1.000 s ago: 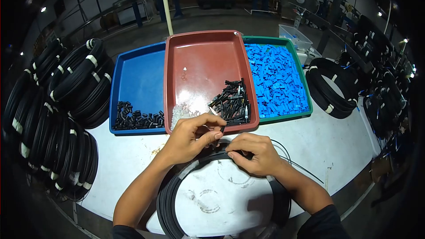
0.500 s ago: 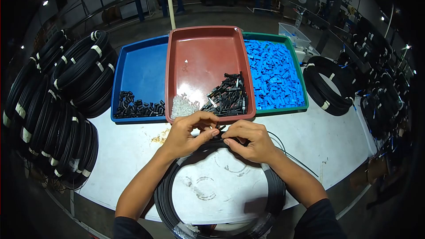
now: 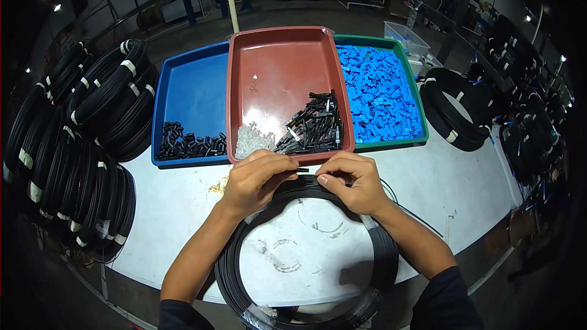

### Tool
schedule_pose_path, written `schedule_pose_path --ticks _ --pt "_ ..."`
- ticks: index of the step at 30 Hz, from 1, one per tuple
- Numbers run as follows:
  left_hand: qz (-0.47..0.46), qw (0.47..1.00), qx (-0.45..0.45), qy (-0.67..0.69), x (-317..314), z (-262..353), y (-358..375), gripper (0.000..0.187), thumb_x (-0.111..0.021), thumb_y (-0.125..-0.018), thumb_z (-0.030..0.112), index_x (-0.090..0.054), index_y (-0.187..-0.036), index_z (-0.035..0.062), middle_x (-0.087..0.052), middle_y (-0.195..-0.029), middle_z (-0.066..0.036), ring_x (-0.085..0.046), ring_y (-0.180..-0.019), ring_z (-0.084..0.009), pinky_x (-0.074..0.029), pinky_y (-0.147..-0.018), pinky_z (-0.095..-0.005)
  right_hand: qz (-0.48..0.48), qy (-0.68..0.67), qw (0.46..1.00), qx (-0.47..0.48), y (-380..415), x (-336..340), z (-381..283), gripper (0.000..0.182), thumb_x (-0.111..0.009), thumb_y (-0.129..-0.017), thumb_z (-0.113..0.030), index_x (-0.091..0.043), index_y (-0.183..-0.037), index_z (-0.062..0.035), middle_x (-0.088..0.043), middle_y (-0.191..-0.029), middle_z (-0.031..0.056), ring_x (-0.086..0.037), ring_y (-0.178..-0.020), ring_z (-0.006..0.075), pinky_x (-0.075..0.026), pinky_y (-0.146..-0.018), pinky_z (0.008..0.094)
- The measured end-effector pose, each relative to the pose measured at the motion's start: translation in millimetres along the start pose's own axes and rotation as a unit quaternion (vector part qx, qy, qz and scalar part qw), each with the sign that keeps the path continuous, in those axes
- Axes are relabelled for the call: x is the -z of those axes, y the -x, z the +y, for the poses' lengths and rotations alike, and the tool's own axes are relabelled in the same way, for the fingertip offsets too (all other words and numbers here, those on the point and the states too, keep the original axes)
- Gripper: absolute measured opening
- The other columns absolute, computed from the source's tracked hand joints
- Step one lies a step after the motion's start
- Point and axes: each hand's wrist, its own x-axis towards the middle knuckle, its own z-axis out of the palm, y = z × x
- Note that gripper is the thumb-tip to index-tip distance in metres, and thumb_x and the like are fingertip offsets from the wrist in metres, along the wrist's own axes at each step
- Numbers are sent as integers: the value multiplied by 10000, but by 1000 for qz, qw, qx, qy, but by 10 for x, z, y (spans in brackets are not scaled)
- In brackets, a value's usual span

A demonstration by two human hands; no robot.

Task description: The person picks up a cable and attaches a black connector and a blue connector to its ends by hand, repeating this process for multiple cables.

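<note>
A large coil of black cable (image 3: 384,256) lies at the near edge of the white table, with clear tape round its lower part. Above the coil's far side, my left hand (image 3: 258,180) is closed on a small black piece (image 3: 302,170) that sticks out from its fingertips. My right hand (image 3: 354,183) is pinched just to the right of it, at the black cable; the thing between its fingertips is too small to make out. A small gap separates the two hands. A loose cable end (image 3: 419,223) runs out to the right.
Beyond my hands stand a blue tray (image 3: 195,88) with black pieces, a red tray (image 3: 281,61) with clear and black pieces, and a green tray (image 3: 411,95) full of blue pieces. Coils of cable (image 3: 79,177) are stacked left; another coil (image 3: 455,110) lies right.
My hands have moved slightly apart, the left one leftward and the right one a little rightward. The black piece at my left fingertips now shows more clearly. The view has shifted slightly.
</note>
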Motion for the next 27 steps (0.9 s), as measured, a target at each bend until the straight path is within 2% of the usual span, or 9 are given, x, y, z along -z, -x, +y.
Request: schedule_pose_path --ticks 7,13,27 --pt "10 997 -75 -31 -12 25 -18 280 -810 -725 -21 -731 -990 19 -757 -955 -91 -718 -854 -243 -578 -748 -335 -1 -32 999 -27 8 7 22 58 -778 -841 -43 -766 -886 -8 -646 -745 27 -464 -556 44 -350 -515 233" --pt "2 990 -127 -61 9 94 -86 210 -768 -765 -41 -731 -965 8 -760 -916 -101 -714 -787 -223 -580 -679 -299 -9 -96 994 -56 16 -18 50 79 -784 -851 -57 -780 -913 -8 -649 -757 13 -463 -572 25 -341 -523 224" --pt "-16 987 -144 -69 36 147 -114 199 -749 -751 -54 -744 -944 -10 -761 -929 -105 -699 -783 -219 -576 -676 -307 -15 -97 991 -88 8 -24 -6 98 -779 -867 -65 -784 -947 -9 -644 -773 8 -466 -588 23 -336 -523 221"
